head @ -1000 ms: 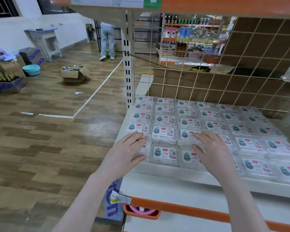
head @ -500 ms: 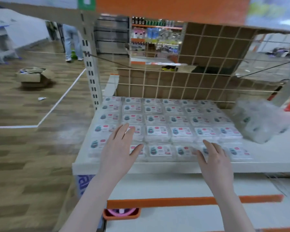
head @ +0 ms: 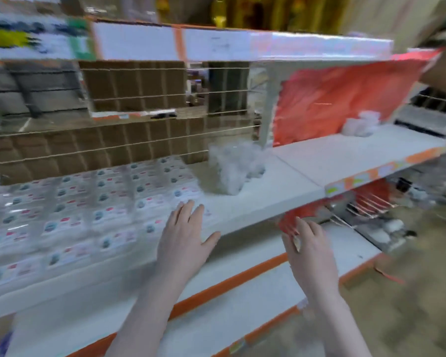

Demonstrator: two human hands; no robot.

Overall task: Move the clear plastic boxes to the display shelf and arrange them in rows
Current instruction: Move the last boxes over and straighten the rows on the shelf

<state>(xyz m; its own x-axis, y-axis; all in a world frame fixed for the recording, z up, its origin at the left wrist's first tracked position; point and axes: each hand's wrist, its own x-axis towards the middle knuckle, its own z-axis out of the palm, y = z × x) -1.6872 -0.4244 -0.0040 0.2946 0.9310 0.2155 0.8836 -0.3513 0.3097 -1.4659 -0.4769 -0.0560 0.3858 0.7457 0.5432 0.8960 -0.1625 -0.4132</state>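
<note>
- Shop shelving fills the blurred view: a white shelf (head: 268, 191) with a wire-grid back (head: 139, 140) and brown cardboard behind it.
- Boxes (head: 70, 215), clear with small printed labels, lie flat in rows over the left half of the shelf, from the back grid to the front edge.
- Their right-most column ends just left of the shelf's middle; bare white board lies to the right of it.
- More boxes, bunched in a loose clear heap (head: 229, 168), stand at the back of the shelf, just right of the rows and near the white upright post (head: 268, 104).
- A smaller clear bundle (head: 361, 124) sits far right on the next shelf section, against a red sheet (head: 345, 99).
- Left hand (head: 183, 243) hovers at the shelf's front edge, fingers straight and together, thumb spread wide, holding nothing; its fingertips (head: 191, 210) overlap the last box of the front rows, though contact is too blurred to tell.
- Right hand (head: 309, 253) is lower, in front of the shelf below, fingers loosely extended and empty.
- Both forearms reach up from the bottom edge, well apart.
- An orange-edged lower shelf (head: 242, 292) runs beneath the hands.
- Above, a price rail (head: 216, 45) crosses the top, white with orange marks.
- Wire racks (head: 366, 207) show at lower right under the neighbouring section.
</note>
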